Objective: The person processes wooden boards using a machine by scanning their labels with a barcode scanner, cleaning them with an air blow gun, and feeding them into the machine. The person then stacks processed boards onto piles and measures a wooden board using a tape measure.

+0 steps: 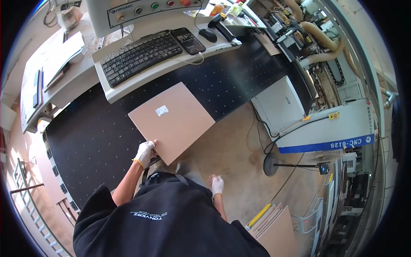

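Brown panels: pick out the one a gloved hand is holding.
The panel with the white label, jutting past the black table. The left hand holds its edge; no hand touches the stacked panels at lower right.

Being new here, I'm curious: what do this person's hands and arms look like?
The left hand and right hand each wear a white glove with a yellow wrist band. Forearms are bare below the wide sleeves of a dark top with white lettering.

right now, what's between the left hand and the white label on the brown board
Nothing but bare board: in the head view, only plain surface of the brown board shows between the left hand and the white label.
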{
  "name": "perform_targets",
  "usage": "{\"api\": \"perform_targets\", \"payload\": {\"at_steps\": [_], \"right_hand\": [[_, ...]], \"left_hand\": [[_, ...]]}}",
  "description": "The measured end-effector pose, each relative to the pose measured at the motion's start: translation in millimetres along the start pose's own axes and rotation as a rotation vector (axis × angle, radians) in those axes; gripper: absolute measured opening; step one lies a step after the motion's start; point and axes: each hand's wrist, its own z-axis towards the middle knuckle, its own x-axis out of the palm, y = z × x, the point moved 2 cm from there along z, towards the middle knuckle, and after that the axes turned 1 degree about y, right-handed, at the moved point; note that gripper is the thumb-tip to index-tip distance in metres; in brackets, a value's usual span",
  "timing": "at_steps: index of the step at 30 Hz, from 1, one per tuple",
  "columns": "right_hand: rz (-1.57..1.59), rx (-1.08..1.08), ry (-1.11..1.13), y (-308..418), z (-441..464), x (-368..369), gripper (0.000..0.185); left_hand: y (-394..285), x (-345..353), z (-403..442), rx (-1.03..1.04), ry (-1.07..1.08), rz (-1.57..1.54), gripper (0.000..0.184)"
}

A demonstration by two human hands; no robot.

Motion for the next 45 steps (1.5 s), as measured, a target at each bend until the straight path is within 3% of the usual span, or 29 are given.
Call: {"api": "perform_targets", "payload": {"at_steps": [2, 4, 8, 11, 15, 21, 24, 27, 28, 30, 32, 33, 35, 36, 38, 39, 41, 45], "right_hand": [[0.043, -0.215, 0.092, 97.1, 56.0, 29.1, 0.017], [0.062, -0.475, 0.152, 229.8, 86.0, 61.7, 0.025], [-0.029, -0.957, 0.164, 511.1, 71.4, 129.9, 0.030], [-0.213, -1.525, -0.045, 649.5, 101.6, 183.5, 0.025], [-0.479, -1.891, -0.146, 746.8, 134.9, 260.0, 0.035], [-0.761, -1.699, -0.032, 753.9, 162.5, 285.6, 0.055], [-0.535, -1.839, -0.026, 748.2, 166.6, 281.9, 0.057], [-0.244, -1.813, 0.007, 707.8, 159.4, 238.8, 0.062], [-0.239, -1.469, 0.236, 680.2, 151.3, 210.4, 0.062], [-0.136, -1.714, 0.267, 626.1, 157.1, 198.3, 0.055], [-0.414, -1.768, 0.580, 576.0, 146.4, 181.0, 0.037], [-0.637, -1.720, 0.757, 551.8, 145.4, 181.1, 0.034], [-1.056, -1.347, 0.836, 506.0, 156.8, 198.1, 0.031], [-1.059, -1.347, 0.827, 496.3, 157.1, 209.1, 0.031], [-1.069, -1.084, 0.830, 490.9, 157.2, 234.9, 0.031], [-1.076, -1.091, 0.826, 496.2, 155.0, 245.3, 0.031], [-1.008, -0.511, 0.938, 509.2, 137.9, 262.4, 0.032], [-0.982, -0.547, 0.955, 499.1, 150.8, 273.1, 0.030]], "left_hand": [[-8.0, -0.7, 15.0, -0.006, -0.097, -0.015, 0.030], [2.7, -9.9, 43.9, -0.001, -0.275, -0.023, 0.042], [-10.9, -1.5, 56.6, -0.021, -0.521, 0.100, 0.057], [-24.2, 20.2, 61.0, -0.033, -0.607, 0.198, 0.064], [-31.4, 61.1, 79.3, -0.070, -0.734, 0.298, 0.071], [-13.7, 138.0, 114.1, -0.039, -0.726, 0.106, 0.053], [-11.8, 157.7, 126.6, -0.008, -0.680, -0.006, 0.047], [-15.0, 157.7, 134.9, -0.052, -0.608, 0.089, 0.046], [-21.2, 161.1, 133.4, -0.070, -0.604, 0.105, 0.048], [-30.3, 165.3, 130.3, -0.088, -0.615, 0.102, 0.050], [-26.5, 163.9, 131.1, -0.115, -0.619, 0.112, 0.051], [-21.9, 160.8, 132.0, -0.092, -0.609, 0.139, 0.052], [-19.5, 158.0, 131.9, -0.071, -0.587, 0.174, 0.052], [-21.3, 159.0, 131.5, -0.070, -0.597, 0.168, 0.052], [-26.0, 164.3, 130.5, -0.065, -0.598, 0.156, 0.052], [-28.6, 167.5, 129.6, -0.036, -0.617, 0.124, 0.051], [-26.2, 167.0, 127.4, -0.003, -0.635, 0.088, 0.052], [-18.2, 160.1, 130.4, 0.046, -0.573, 0.115, 0.054]]}}
